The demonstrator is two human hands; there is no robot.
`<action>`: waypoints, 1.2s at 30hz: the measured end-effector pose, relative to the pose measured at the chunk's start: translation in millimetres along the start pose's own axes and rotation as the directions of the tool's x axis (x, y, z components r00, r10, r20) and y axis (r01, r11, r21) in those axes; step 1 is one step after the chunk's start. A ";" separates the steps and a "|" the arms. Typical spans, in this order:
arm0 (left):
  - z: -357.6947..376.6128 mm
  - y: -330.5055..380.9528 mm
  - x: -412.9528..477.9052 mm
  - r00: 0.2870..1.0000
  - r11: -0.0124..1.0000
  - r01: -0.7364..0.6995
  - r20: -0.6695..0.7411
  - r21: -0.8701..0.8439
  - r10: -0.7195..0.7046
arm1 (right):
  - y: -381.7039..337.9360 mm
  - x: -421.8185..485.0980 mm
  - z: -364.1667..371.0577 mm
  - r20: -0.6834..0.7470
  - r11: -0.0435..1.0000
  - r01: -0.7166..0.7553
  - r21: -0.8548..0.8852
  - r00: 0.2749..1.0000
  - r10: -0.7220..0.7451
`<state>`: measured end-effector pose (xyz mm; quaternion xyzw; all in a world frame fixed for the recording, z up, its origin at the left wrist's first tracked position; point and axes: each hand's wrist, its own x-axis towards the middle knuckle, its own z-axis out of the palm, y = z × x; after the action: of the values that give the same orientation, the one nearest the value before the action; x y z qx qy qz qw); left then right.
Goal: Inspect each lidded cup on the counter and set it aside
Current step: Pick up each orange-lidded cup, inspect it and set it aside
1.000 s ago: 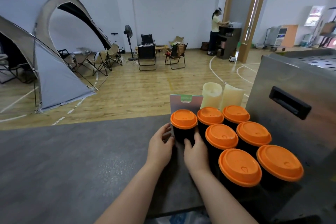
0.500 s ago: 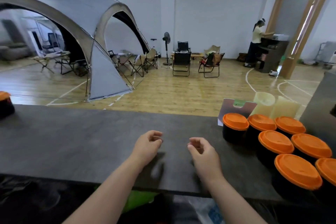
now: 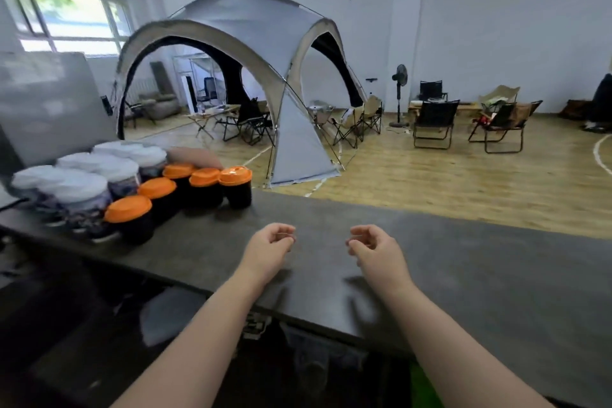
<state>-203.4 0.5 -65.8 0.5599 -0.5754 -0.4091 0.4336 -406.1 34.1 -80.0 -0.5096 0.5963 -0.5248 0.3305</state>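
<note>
Several black cups with orange lids (image 3: 157, 197) stand in a cluster on the dark grey counter (image 3: 463, 275) at the left. The nearest of them (image 3: 129, 219) is at the front and the rightmost (image 3: 235, 187) sits closest to my hands. My left hand (image 3: 270, 247) hovers over the counter to the right of that cluster, fingers loosely curled and holding nothing. My right hand (image 3: 376, 250) hovers beside it, also loosely curled and holding nothing. Neither hand touches a cup.
Several cups with white lids (image 3: 82, 195) stand behind the orange-lidded ones, in front of a grey metal box (image 3: 49, 103). Beyond the counter lies a wooden floor with a large grey tent (image 3: 265, 76), folding chairs (image 3: 433, 122) and a standing fan (image 3: 399, 93).
One second ago both hands held an orange-lidded cup in a group on the right. They let go, and the view swung left to a different cluster of cups. Both hands stay empty.
</note>
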 end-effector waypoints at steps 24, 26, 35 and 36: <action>-137.1 -80.5 214.4 0.999 0.967 -0.006 0.048 -0.255 0.018 | -33.3 156.1 276.0 0.190 0.985 -0.121 -0.123 0.971 0.143; -130.0 -77.4 213.6 0.998 0.969 -0.017 0.052 -0.248 0.030 | -29.0 154.0 266.2 0.139 0.988 -0.134 -0.074 0.980 0.143; -58.0 -32.8 155.3 0.968 0.932 -0.061 0.208 -0.356 0.143 | -18.5 114.1 155.7 -0.044 1.000 -0.008 -0.012 0.999 0.008; -46.5 -26.3 143.5 0.962 0.923 -0.046 0.232 -0.382 0.144 | -17.5 107.1 137.5 -0.072 1.000 0.011 -0.028 0.997 -0.013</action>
<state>-150.9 -143.2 -71.7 0.3808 -0.5651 -0.5580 0.4736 -301.8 -106.6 -79.8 -0.4986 0.6120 -0.5365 0.2984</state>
